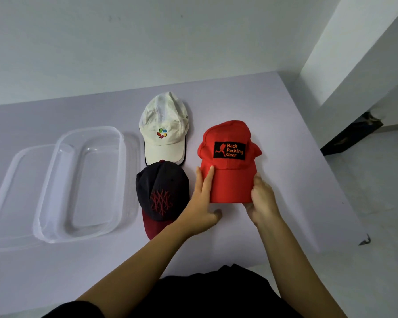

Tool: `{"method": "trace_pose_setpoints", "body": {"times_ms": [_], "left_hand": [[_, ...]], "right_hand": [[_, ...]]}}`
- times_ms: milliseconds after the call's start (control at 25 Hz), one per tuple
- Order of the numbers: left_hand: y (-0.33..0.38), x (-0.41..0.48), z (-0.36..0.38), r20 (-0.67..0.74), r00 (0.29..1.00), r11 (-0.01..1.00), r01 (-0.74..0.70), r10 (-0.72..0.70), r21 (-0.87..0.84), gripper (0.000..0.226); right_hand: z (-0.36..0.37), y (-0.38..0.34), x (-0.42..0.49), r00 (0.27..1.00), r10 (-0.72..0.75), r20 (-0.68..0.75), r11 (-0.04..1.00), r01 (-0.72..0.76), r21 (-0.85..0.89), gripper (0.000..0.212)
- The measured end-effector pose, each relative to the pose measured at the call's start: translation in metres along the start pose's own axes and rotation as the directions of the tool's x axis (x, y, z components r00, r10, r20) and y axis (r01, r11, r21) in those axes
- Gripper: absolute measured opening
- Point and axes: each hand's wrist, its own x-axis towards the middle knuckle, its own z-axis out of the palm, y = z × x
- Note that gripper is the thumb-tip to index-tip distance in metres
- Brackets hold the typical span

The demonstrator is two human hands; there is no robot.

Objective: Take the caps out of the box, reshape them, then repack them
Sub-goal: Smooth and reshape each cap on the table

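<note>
**Red fabric peaked cap, brim nearest**

Fingers of the left hand lay straight along the brim's left edge; the right hand curled round its right edge. Crown pointed away. Clear plastic box sat leftward, nearer the left hand.

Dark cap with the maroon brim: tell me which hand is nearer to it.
Left. The left hand lies right beside the dark cap, fingers on the brim of the red cap. The right hand grips that brim's far side, farther away.
</note>
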Motion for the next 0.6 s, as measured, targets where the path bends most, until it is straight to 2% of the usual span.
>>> {"method": "trace_pose_setpoints", "body": {"times_ms": [80,160,200,240,280,320,360,400,440,480,520,600], "left_hand": [[0.0,0.003,0.003,-0.166,0.986,0.972,0.028,0.011,0.233,0.082],[0.0,0.003,0.004,-0.272,0.962,0.964,0.055,0.019,0.262,0.074],[-0.001,0.003,0.005,-0.291,0.956,0.966,0.045,0.032,0.253,0.073],[-0.001,0.002,0.005,-0.311,0.949,0.969,0.034,0.046,0.247,0.073],[-0.003,0.002,0.005,-0.322,0.945,0.966,0.027,0.059,0.257,0.072],[-0.005,0.003,0.004,-0.325,0.943,0.962,0.018,0.073,0.271,0.072],[-0.007,0.004,0.003,-0.323,0.943,0.96,0.011,0.084,0.281,0.071],[-0.008,0.004,0.002,-0.319,0.944,0.961,0.002,0.089,0.275,0.071],[-0.009,0.003,0.003,-0.314,0.944,0.963,-0.012,0.099,0.268,0.072],[-0.009,0.002,0.004,-0.309,0.942,0.962,-0.042,0.127,0.268,0.074],[-0.009,0.0,0.005,-0.308,0.936,0.955,-0.08,0.17,0.285,0.076],[-0.009,-0.002,0.007,-0.318,0.921,0.948,-0.131,0.224,0.29,0.079]], "right_hand": [[-0.005,0.0,0.002,0.998,-0.022,0.06,0.997,0.026,-0.078,0.037],[-0.011,-0.004,-0.001,0.982,-0.076,0.175,0.983,0.103,-0.151,0.036],[-0.014,-0.008,-0.003,0.963,-0.109,0.246,0.963,0.164,-0.215,0.043],[-0.018,-0.011,-0.005,0.936,-0.136,0.324,0.914,0.245,-0.324,0.06],[-0.021,-0.012,-0.007,0.903,-0.172,0.393,0.8,0.361,-0.48,0.077],[-0.025,-0.011,-0.008,0.868,-0.219,0.446,0.607,0.479,-0.634,0.087],[-0.029,-0.01,-0.007,0.824,-0.28,0.492,0.353,0.565,-0.746,0.091],[-0.031,-0.007,-0.004,0.77,-0.344,0.537,0.125,0.604,-0.787,0.092],[-0.033,-0.003,0.0,0.728,-0.381,0.57,-0.01,0.613,-0.79,0.092],[-0.033,-0.001,0.001,0.707,-0.394,0.587,-0.058,0.618,-0.784,0.091],[-0.032,0.002,0.002,0.695,-0.409,0.591,-0.044,0.632,-0.774,0.088],[-0.029,0.01,0.001,0.67,-0.476,0.57,0.054,0.669,-0.741,0.079]]}}
